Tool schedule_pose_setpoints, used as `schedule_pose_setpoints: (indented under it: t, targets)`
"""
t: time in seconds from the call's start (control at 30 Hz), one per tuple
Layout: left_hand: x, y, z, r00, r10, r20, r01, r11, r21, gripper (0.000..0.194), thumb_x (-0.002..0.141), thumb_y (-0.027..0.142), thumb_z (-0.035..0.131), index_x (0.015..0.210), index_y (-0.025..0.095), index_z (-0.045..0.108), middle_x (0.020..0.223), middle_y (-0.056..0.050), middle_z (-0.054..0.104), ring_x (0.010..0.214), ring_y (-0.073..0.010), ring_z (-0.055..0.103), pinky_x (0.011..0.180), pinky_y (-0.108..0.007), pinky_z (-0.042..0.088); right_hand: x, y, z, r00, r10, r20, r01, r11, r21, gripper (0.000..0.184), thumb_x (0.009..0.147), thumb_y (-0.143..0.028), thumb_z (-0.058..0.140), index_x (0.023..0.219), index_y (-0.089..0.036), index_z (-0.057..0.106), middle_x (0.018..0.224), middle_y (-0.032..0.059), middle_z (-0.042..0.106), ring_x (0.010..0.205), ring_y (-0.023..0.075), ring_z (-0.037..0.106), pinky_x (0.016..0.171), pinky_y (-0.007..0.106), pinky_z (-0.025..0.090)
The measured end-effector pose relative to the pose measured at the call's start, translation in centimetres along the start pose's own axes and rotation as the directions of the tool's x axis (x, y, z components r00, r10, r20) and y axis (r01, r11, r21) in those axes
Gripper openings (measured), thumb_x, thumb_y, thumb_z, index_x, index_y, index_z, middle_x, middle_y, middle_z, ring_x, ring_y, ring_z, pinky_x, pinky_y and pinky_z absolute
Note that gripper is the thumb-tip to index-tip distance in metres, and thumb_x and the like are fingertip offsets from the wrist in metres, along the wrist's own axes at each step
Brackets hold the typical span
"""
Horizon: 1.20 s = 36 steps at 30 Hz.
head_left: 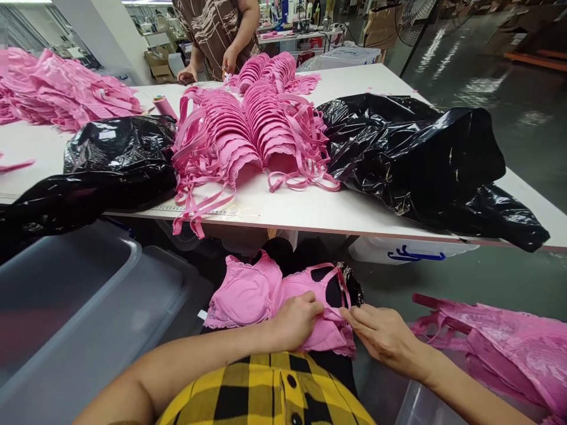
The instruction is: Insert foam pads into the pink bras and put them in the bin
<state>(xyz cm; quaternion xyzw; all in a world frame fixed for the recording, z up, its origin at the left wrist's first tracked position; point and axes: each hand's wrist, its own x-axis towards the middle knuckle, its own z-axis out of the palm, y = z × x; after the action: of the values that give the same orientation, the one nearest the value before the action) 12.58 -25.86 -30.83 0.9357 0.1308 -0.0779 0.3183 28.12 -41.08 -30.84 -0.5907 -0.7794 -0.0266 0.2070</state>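
Observation:
A pink bra (245, 292) with lace edging lies spread across my lap, its moulded cup facing up on the left. My left hand (297, 319) is closed on the fabric near the bra's middle, fingers curled under. At the bra's right side, my right hand (383, 333) pinches the edge of the band between thumb and fingers. The straps loop up just above that hand. What lies beneath my left fingers is hidden.
Nested pink bras (252, 127) stand in rows on the white table (292, 209), between black plastic bags (420, 153). Another pink pile (66, 88) is at left. A co-worker (217, 35) stands opposite. Plastic bins (88, 319) flank me; more pink bras (500, 348) lie right.

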Motion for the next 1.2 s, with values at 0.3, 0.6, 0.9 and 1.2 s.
schedule_pose_setpoints:
  t: [0.3,0.6,0.9,1.2]
  targets:
    - [-0.4,0.2,0.1,0.998,0.021,-0.057,-0.02,1.0,0.015,0.017,0.089,0.014,0.036,0.085,0.016,0.053,0.082,-0.003,0.054,0.069,-0.0137,0.051,0.063,-0.025,0.041,1.3,0.1,-0.1,0.995,-0.095,0.03,0.094,0.995,0.043,0.031,0.093,-0.009,0.027,0.093,-0.013,0.058,0.066,0.0032,0.058,0.055,0.0142,0.047,0.048,0.028,0.033]
    - [-1.5,0.7,-0.5,0.99,0.111,0.084,-0.128,0.964,0.232,0.017,0.08,0.007,0.042,0.092,0.016,0.05,0.091,-0.006,0.054,0.075,-0.0168,0.053,0.06,-0.026,0.042,3.1,0.0,1.0,0.998,0.02,0.067,-0.039,0.957,0.289,0.035,0.095,-0.02,0.031,0.085,-0.016,0.064,0.067,0.0039,0.058,0.061,0.0139,0.051,0.054,0.024,0.038]
    - [3.0,-0.4,-6.6,0.959,0.172,0.225,-0.192,0.979,0.068,0.018,0.075,0.027,0.063,0.09,0.017,0.061,0.092,-0.005,0.062,0.084,-0.0196,0.056,0.074,-0.027,0.042,1.6,0.1,1.8,0.992,0.096,0.077,-0.12,0.892,0.436,0.024,0.093,-0.021,0.041,0.098,-0.019,0.064,0.084,0.0064,0.063,0.074,0.0144,0.056,0.063,0.024,0.044]
    - [4.5,-1.2,-4.2,0.967,0.196,0.162,-0.164,0.967,-0.195,0.019,0.081,0.025,0.054,0.065,0.017,0.059,0.055,0.005,0.05,0.052,-0.0085,0.041,0.05,-0.021,0.025,2.6,-0.3,0.8,0.954,0.196,0.226,-0.288,0.807,0.516,0.024,0.093,-0.027,0.044,0.088,-0.02,0.067,0.08,0.0045,0.063,0.072,0.0137,0.059,0.063,0.023,0.046]
